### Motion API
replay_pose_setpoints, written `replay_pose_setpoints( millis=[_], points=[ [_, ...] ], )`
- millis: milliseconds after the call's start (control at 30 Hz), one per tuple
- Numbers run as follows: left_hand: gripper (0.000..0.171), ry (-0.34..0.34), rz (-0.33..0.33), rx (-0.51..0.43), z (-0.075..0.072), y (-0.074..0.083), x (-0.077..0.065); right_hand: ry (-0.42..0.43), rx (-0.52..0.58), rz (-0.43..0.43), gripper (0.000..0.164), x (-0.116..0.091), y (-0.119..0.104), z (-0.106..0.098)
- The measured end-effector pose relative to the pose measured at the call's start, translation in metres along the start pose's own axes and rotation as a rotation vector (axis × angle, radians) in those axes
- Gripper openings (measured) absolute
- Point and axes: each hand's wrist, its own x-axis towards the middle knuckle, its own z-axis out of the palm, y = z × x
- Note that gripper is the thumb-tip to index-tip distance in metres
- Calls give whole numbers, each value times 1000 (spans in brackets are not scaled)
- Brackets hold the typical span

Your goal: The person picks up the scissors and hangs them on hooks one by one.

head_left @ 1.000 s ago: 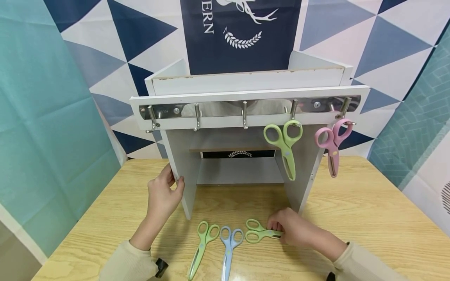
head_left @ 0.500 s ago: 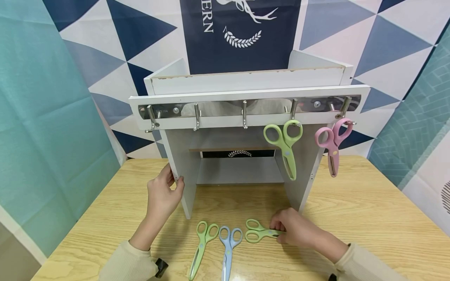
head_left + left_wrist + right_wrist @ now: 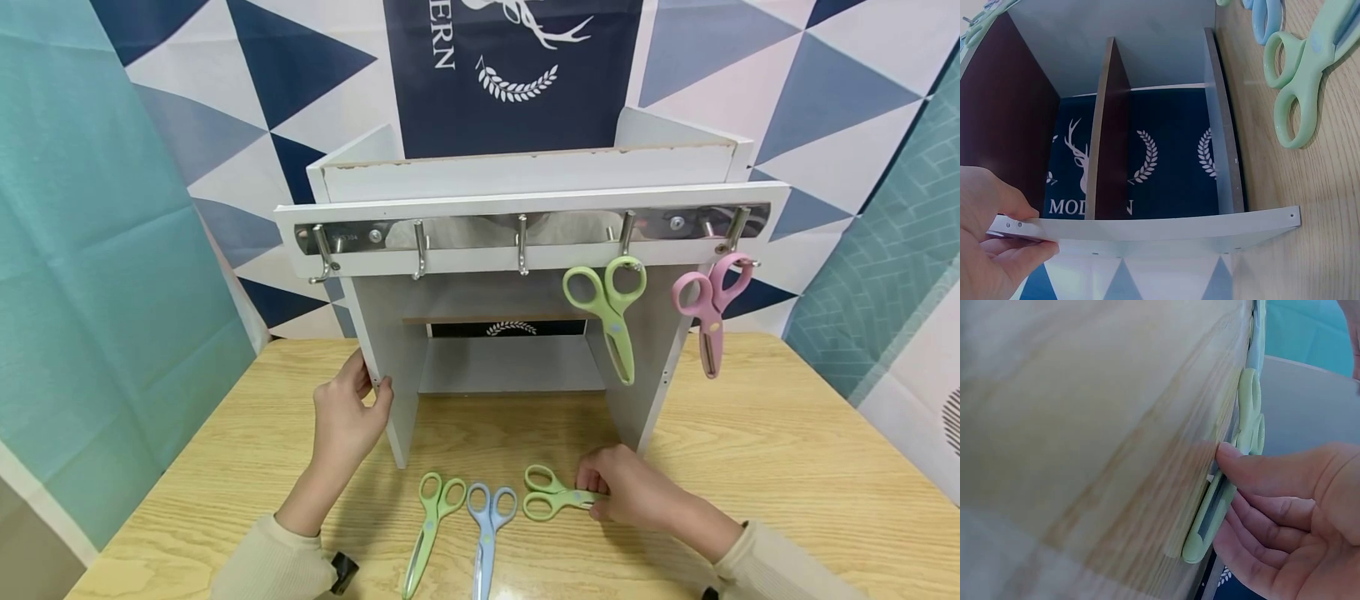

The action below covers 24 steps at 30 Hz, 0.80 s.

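Note:
My left hand (image 3: 351, 417) grips the front edge of the left side panel of a white shelf unit (image 3: 390, 392), thumb on one face and fingers behind, as the left wrist view also shows. On the table, my right hand (image 3: 626, 483) pinches the blade part of green scissors (image 3: 553, 493), whose handle loops point left; in the right wrist view these scissors (image 3: 1210, 519) lie close along the tabletop. To their left lie blue scissors (image 3: 487, 537) and a second green pair (image 3: 429, 533), handles toward the shelf. From the hook rail hang green scissors (image 3: 611, 317) and pink scissors (image 3: 712, 312).
A metal hook rail (image 3: 465, 233) runs across the shelf's upper front, and its three left hooks hold nothing. The wooden table (image 3: 765, 450) extends to both sides. Behind stands a patterned cloth backdrop (image 3: 322, 75), with a teal curtain (image 3: 112, 250) at left.
My right hand has shifted very slightly right along the blades of the green scissors. My left hand stays on the shelf panel; the hanging scissors are almost still.

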Motion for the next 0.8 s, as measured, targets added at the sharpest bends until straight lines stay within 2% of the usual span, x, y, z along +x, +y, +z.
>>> replay_pose_setpoints(
  millis=[467,800],
  points=[
    [33,-4,-5,-8,-1,1,-1,11,-4,5,27,-2,0,1],
    [32,3,-1,-1,-1,1,-1,53,-2,-46,35,-2,1,2]
  ],
)
